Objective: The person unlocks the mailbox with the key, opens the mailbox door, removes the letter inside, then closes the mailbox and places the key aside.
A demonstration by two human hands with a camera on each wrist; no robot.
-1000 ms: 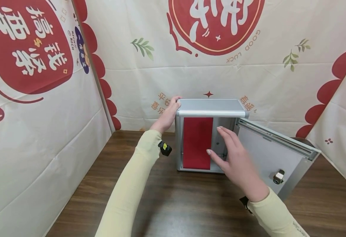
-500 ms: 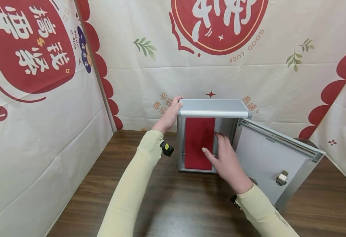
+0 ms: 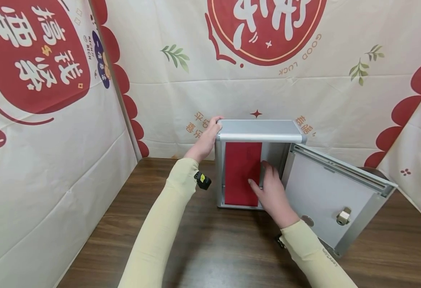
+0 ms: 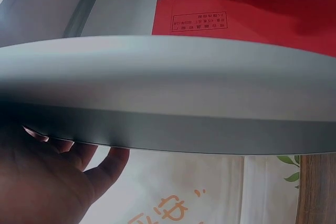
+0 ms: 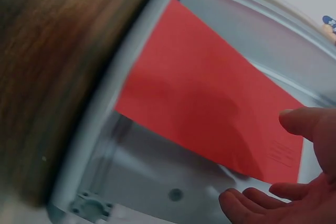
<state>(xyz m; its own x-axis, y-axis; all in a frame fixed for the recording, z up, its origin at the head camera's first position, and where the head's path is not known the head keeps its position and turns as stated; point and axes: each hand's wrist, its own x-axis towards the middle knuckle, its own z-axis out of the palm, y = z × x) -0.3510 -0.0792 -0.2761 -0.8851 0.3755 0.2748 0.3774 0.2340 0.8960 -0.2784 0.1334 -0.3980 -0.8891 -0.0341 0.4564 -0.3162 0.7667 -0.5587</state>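
Note:
A silver metal box stands upright on the table, its hinged door swung out to the right. Inside leans a red envelope with small print, tall and flat against the left part. My left hand grips the box's upper left corner; the left wrist view has its fingers behind the edge. My right hand reaches into the opening, thumb before the envelope and fingers by its right edge. In the right wrist view the thumb and fingers stand apart, not closed on the envelope.
A lock is fixed on the door's inner face. The door juts toward the right forearm. Brown wooden table lies in front of the box. A printed cloth hangs close behind, with another cloth wall at the left.
My right hand has moved leftward and inward to the red envelope's right edge, then shifted only slightly. The left hand stays on the box corner. The envelope has hardly moved.

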